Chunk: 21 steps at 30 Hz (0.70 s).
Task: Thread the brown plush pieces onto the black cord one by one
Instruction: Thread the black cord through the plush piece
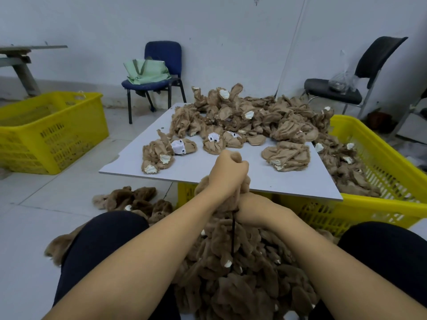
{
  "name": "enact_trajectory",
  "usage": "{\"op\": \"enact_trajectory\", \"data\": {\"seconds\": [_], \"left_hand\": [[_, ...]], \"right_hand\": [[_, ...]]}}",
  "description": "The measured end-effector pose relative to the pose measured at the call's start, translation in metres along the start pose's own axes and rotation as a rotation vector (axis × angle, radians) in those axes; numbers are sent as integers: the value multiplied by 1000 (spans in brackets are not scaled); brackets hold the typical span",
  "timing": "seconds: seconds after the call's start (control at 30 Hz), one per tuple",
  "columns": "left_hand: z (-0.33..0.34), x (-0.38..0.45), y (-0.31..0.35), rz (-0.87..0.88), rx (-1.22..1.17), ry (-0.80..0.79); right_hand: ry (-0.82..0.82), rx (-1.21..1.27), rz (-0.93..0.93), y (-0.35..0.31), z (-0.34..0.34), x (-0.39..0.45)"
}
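My left hand (227, 170) is raised in a fist over the near edge of the grey board (254, 179), gripping a brown plush piece. Just below it my right hand (251, 210) grips the bunch of threaded plush pieces (242, 280) that hangs down between my knees. The black cord (233, 236) runs straight down from my hands into that bunch. Loose brown plush pieces (251, 116) with white patches lie heaped on the far side of the board, and a few single ones (286, 155) lie nearer.
The board rests on a yellow crate (379, 181) holding more plush pieces. Another yellow crate (50, 130) stands at the left. Darker plush pieces (131, 199) lie on the floor by my left knee. A blue chair (159, 72) and a black chair (346, 86) stand by the wall.
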State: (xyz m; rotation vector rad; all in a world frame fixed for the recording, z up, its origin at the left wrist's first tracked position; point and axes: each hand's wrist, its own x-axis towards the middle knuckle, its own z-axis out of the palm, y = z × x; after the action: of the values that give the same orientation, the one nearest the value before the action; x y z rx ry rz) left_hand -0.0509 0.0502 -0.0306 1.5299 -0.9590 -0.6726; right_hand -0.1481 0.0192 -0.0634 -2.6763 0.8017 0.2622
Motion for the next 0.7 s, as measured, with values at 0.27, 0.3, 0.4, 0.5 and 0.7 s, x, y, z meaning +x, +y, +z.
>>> {"op": "enact_trajectory", "data": {"seconds": [0.27, 0.3, 0.4, 0.5, 0.7], "left_hand": [[-5, -1, 16, 589, 589, 245], [-2, 0, 15, 588, 607, 259], [-1, 2, 10, 520, 570, 242], [2, 2, -2, 230, 407, 60], [3, 3, -9, -135, 141, -122]], "right_hand": [[54, -82, -2, 5, -11, 1], [49, -89, -1, 5, -10, 2], [31, -62, 9, 3, -7, 5], [-33, -73, 7, 8, 4, 6], [-46, -22, -29, 10, 16, 4]]}}
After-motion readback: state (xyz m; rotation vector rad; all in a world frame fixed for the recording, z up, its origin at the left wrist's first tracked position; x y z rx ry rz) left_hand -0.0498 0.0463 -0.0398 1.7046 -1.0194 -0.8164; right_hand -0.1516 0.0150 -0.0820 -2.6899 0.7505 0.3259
